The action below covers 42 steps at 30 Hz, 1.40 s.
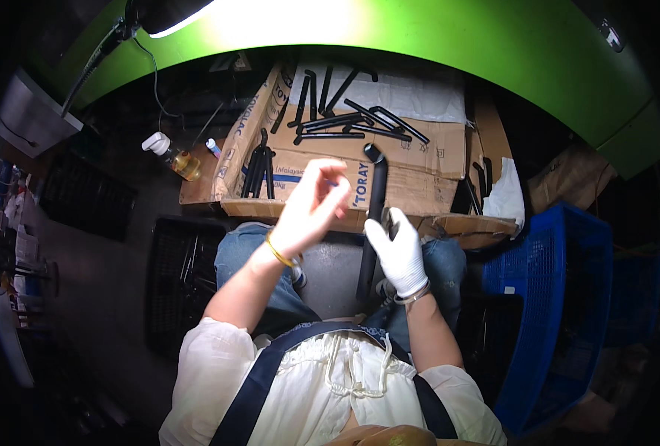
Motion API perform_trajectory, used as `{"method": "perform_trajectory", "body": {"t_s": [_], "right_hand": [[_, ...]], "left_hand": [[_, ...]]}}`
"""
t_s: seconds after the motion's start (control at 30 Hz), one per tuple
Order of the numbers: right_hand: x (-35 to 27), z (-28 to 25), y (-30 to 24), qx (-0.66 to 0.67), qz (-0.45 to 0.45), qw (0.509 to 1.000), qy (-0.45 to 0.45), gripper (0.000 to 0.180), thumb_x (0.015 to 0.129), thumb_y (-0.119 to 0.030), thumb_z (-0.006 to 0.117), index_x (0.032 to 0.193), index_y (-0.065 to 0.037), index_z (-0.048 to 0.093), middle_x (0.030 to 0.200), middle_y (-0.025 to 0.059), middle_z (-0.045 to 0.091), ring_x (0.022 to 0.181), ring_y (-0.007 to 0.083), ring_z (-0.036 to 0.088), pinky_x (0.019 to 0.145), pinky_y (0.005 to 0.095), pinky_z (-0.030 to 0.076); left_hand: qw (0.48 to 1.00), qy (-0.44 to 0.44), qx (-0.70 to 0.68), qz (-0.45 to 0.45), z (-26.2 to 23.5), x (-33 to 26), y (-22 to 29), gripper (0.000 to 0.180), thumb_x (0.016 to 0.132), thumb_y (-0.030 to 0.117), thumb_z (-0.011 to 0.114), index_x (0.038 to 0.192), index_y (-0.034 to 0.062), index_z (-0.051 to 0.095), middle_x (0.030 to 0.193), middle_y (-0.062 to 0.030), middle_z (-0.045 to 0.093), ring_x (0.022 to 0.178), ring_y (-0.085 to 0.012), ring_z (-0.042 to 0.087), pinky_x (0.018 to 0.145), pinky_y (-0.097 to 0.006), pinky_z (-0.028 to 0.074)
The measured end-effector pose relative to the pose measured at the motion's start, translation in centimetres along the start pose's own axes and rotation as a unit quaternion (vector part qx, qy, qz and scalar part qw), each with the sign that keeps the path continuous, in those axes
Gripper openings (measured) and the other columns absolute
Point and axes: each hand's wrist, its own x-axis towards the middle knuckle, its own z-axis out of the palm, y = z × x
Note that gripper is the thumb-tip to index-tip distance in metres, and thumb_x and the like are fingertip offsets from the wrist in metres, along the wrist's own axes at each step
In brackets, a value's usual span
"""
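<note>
The right hand (398,253) wears a white glove. Its fingers are wrapped around a long black tube (374,215) with a bent top end. The tube stands almost upright between the person's knees, and its top reaches up in front of the near edge of the flat cardboard (426,152). The left hand (311,208) is bare and has a yellow band on the wrist. It is lifted in the air just to the left of the tube and is a bit blurry. Its fingers are bent and close together, but I cannot tell if they pinch anything.

More black tubes (345,119) lie in a loose pile near the far edge of the cardboard. A small spray bottle (172,156) with yellow liquid stands by the left edge of the cardboard. A blue basket (560,297) sits on the person's right side. A white cloth (506,195) lies at the right edge of the cardboard.
</note>
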Motion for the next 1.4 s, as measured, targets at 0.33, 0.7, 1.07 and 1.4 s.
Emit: {"method": "perform_trajectory", "body": {"t_s": [0.33,0.7,1.07,1.4], "right_hand": [[0.1,0.5,-0.3,0.218,0.161,0.962,0.014,0.022,0.098,-0.023,0.061,0.108,-0.003,0.063,0.072,-0.0043,0.057,0.046,-0.0015,0.037,0.038,0.0179,0.024],[-2.1,-1.0,1.7,-0.006,0.080,0.997,-0.023,0.022,0.099,-0.020,0.056,0.109,-0.001,0.060,0.088,0.0036,0.062,0.072,0.0065,0.054,0.065,0.0246,0.045],[-7.6,-2.1,0.0,-0.103,0.057,0.986,-0.116,0.019,0.099,-0.013,0.048,0.102,-0.003,0.064,0.072,0.0124,0.058,0.063,0.0206,0.059,0.061,0.0337,0.047],[-8.8,-0.4,-1.3,-0.240,-0.028,0.956,-0.164,0.010,0.097,-0.018,0.053,0.095,-0.008,0.056,0.073,0.0165,0.064,0.066,0.0368,0.065,0.056,0.0446,0.050]], "left_hand": [[0.950,-0.139,-0.211,-0.182,4.0,-9.1,-3.9,0.036,0.105,0.021,0.042,0.138,0.0064,0.034,0.097,-0.0051,0.054,0.063,-0.0101,0.053,0.057,-0.023,0.047],[0.840,-0.087,-0.478,-0.241,3.1,-10.1,-4.6,0.055,0.104,0.028,0.046,0.151,0.0064,0.026,0.102,-0.0011,0.050,0.055,-0.0033,0.037,0.047,-0.017,0.031],[0.951,0.015,-0.221,-0.217,3.3,-11.3,-6.6,0.036,0.107,0.031,0.038,0.136,0.0099,0.039,0.090,-0.0036,0.057,0.049,-0.0051,0.041,0.043,-0.018,0.030],[0.936,0.005,-0.211,-0.281,3.1,-12.0,-4.0,0.057,0.107,0.045,0.028,0.139,0.0027,0.048,0.074,0.0003,0.056,0.052,-0.0025,0.040,0.045,-0.016,0.030]]}}
